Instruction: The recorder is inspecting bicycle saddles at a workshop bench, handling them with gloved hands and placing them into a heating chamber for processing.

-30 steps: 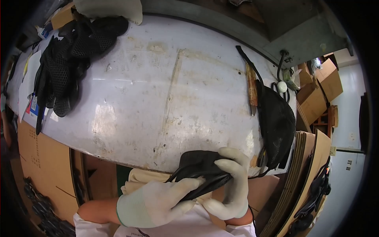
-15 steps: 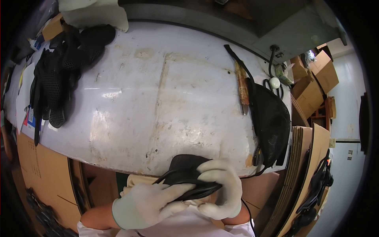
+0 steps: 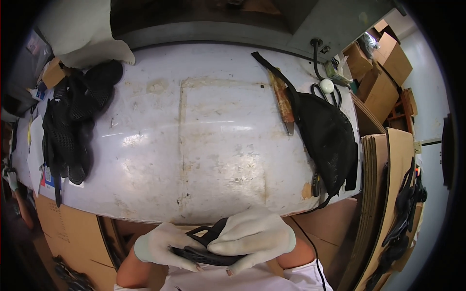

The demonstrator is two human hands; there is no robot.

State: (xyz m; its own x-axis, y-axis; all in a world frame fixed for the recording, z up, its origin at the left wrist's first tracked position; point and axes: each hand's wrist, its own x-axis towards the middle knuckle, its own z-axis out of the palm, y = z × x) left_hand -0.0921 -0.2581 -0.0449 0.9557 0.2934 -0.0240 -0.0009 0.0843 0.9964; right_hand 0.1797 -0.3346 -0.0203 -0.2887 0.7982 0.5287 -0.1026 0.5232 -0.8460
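Observation:
In front of my body, at the table's near edge, both hands grip a black, flexible piece [image 3: 209, 258] with a narrow strap loop. White gloves cover both hands. My left hand [image 3: 167, 245] holds the piece's left end, with the fingers underneath and the thumb hidden. My right hand [image 3: 257, 235] lies across its top and right side, the fingers stretched over it and the thumb below. The gloves hide much of the piece, so its exact kind cannot be made out. Bare fingertips show through the gloves along the lower edge.
A stained white worktable [image 3: 145, 169] spreads ahead. Black mesh pieces [image 3: 73, 126] are heaped at its left; a larger black mesh piece with a strap [image 3: 327, 145] lies right, beside a knife with a worn handle [image 3: 281, 99]. Cardboard sheets [image 3: 374, 184] stand right. Another person's gloved hand [image 3: 12, 180] shows far left.
The black piece has been turned and lowered toward my body. My right hand has gone from curling round its right side to lying flat over it. The view has shifted.

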